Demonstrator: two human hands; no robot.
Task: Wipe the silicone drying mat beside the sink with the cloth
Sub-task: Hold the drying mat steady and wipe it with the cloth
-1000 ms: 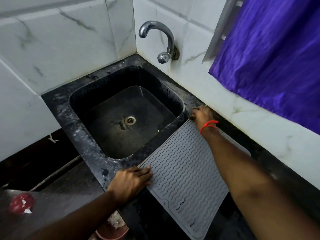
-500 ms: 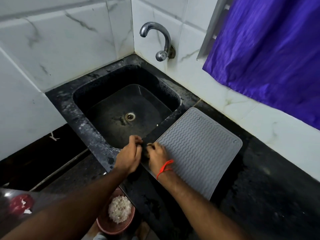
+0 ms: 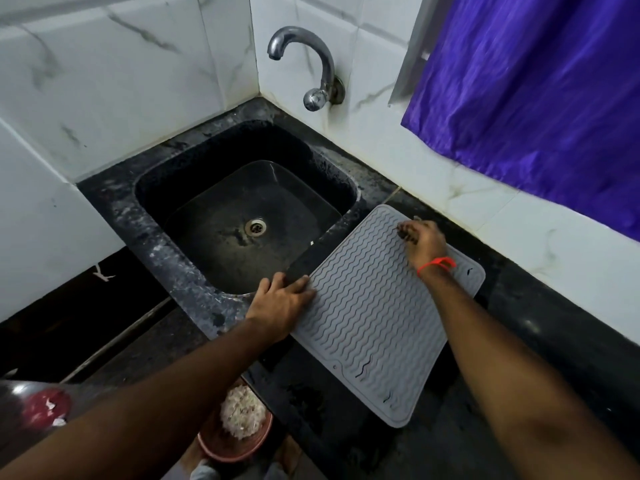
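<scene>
Mat: I see the mat [image 3: 377,306] lying flat on the counter [image 3: 540,327], its long left edge touching the sink [image 3: 349,188] rim, its near corner reaching toward the counter's front edge.
Left hand: my left hand [image 3: 280,303] is spread flat, grasping nothing, fingers pressing the mat's left edge just beside the sink rim.
Right hand: my right hand [image 3: 424,242] is clenched near the mat's far corner, closed on something small and dark.
Cloth: I take that dark wad [image 3: 405,233] for the cloth, though it is too bunched and shadowed to be sure.
Risk, slipping: I judge that a hard stroke could drag the mat; only one edge is pinned, so the far side may skid or buckle.
Risk, sink: if the pinned edge creeps left, the mat could droop over the rim into the basin.
Risk, coverage: a cloth this balled-up touches little; the wavy ribs may keep dirt in their grooves.
Risk, bowl: a bowl [image 3: 235,441] sits below the counter's front edge; grit swept forward could fall into it.
</scene>
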